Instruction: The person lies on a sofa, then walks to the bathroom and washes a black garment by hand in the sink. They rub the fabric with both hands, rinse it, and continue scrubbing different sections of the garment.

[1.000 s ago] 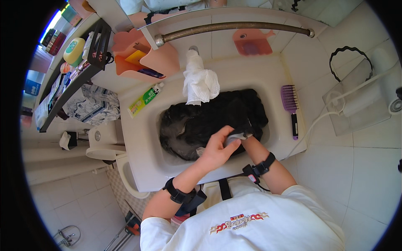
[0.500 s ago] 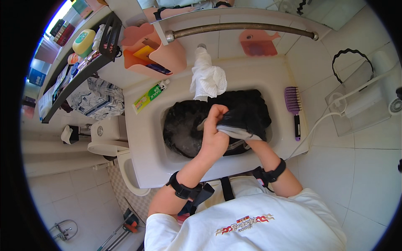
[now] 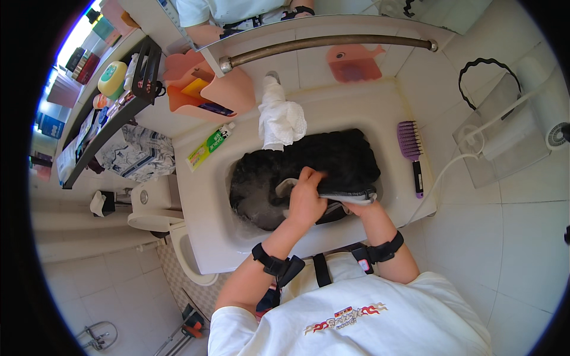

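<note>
Black garment (image 3: 350,155), its near grey-edged fold (image 3: 349,197) clasped by the left hand (image 3: 307,200) and partly covering the right hand (image 3: 360,208), whose grip cannot be determined, lies beyond both in the basin (image 3: 203,215), long axis left to right, white cloth (image 3: 282,121) at its far edge.

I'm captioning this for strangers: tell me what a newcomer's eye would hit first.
Probably the dark cloth heaped in the white sink, with both hands at its grey edge. Next, perhaps, the white cloth covering most of the tap, then the purple brush on the sink's right rim.
</note>
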Tool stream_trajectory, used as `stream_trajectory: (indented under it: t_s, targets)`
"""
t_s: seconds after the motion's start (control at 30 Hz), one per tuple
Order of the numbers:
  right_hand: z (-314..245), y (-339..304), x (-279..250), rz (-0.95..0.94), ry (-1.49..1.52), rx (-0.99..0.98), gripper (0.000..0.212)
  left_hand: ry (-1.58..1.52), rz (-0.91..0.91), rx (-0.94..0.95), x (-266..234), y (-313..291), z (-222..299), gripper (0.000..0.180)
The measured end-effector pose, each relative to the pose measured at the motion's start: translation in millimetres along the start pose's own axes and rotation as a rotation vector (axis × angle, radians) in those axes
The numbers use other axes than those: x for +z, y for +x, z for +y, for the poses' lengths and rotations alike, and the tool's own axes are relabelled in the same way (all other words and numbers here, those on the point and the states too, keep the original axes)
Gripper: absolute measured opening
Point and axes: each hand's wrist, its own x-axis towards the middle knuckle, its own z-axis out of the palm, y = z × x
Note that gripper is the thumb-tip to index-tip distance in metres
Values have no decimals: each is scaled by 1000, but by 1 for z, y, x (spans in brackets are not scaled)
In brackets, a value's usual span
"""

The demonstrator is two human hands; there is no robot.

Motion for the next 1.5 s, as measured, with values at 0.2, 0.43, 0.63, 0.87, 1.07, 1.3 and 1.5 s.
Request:
stream_trajectory:
  t_s: [0.2,0.43,0.63,0.87,1.07,1.3,1.5]
  targets:
    - [11,-15,-7,-177,315,-1,33,-335,-223,-10,-23,2,16,40]
    - [-12,-57,71,-174,-1187,-185,25,-813,270,-147,-70,-27,53,40]
    - [-86,-99,126,76,-1643,-1034,26,-749,18,68,-124,-11,141,9]
    - [-79,-44,100,51,-573,-184,27,-562,-32,-79,-88,12,118,9]
    - [10,-7,38,-58,9,-61,33,-416,-52,-153,-13,-4,50,18]
    - [36,5,-22,35,-673,-425,49,-401,-203,-100,-3,-30,54,24]
    - [-25,-7,26,-103,-342,-166,56,-446,-223,-103,-5,-36,56,26]
